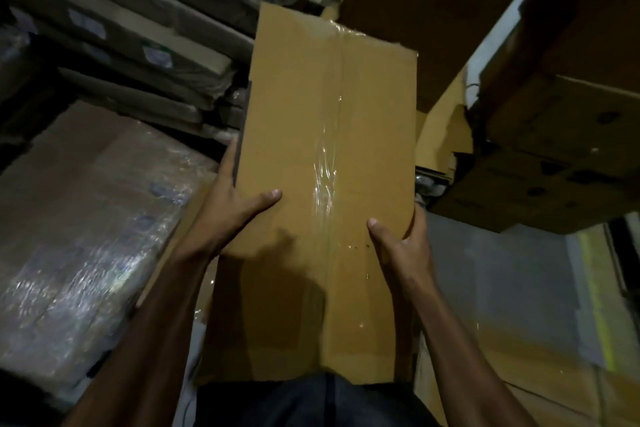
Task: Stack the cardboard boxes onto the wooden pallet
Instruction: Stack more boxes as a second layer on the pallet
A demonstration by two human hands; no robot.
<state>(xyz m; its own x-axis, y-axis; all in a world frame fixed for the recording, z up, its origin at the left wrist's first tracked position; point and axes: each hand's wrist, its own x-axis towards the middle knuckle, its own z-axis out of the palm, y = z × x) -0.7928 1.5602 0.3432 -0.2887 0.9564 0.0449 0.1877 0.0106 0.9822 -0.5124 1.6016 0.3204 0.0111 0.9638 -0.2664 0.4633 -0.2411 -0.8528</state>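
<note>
**Box held in both hands, centre of frame**

I see the cardboard box [329, 163] filling the middle of the frame, a long tan carton with its top face toward me and a strip of glossy clear tape [334, 149] running down its centre seam. Its far end tilts toward the upper centre; its near end drops toward the bottom centre, where it meets dark cloth [311, 402] at the lower edge.

My left hand [239, 208] grips the box's left edge: the thumb lies flat across the top face, and the fingers curl around the side. My right hand [405, 243] grips the right edge the same way, thumb on top, fingers wrapped over the side and mostly hidden behind the carton. Both forearms run up from the lower corners.

Outward from there, a large bundle wrapped in shiny plastic film [86, 218] fills the lower left. Above it, in the upper left, flat cardboard packs [131, 45] lie stacked on one another, some with pale labels too blurred to read. In the upper right, big brown cartons [561, 135] with dark hand-holes are piled up, one with a torn edge. In the lower right I see a grey surface [502, 270] and a yellow stripe [599, 305]. I cannot make out a wooden pallet in this dim view.
</note>
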